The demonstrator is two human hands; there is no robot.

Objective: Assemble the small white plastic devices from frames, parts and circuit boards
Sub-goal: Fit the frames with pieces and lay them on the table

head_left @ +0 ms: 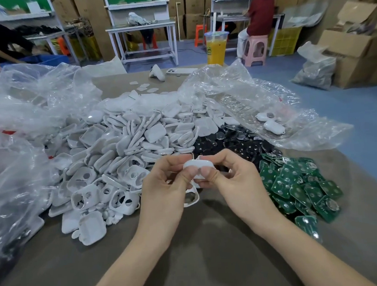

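Note:
Both my hands hold one small white plastic device (pixel 197 165) just above the table, in front of the piles. My left hand (pixel 164 187) pinches its left side with thumb and fingers. My right hand (pixel 234 179) pinches its right side, thumb pressed on the top. A white frame (pixel 192 198) with round holes lies on the table right under my hands. A big heap of white shells and frames (pixel 125 147) spreads to the left. Dark round parts (pixel 232 143) lie behind my hands. Green circuit boards (pixel 297 186) are heaped to the right.
Crumpled clear plastic bags lie at the left (pixel 25 123) and back right (pixel 258 97). A cup of orange drink (pixel 216 48) and a phone (pixel 181 71) stand at the table's far edge. People sit at benches beyond. Cardboard boxes (pixel 354 46) stand on the floor at right.

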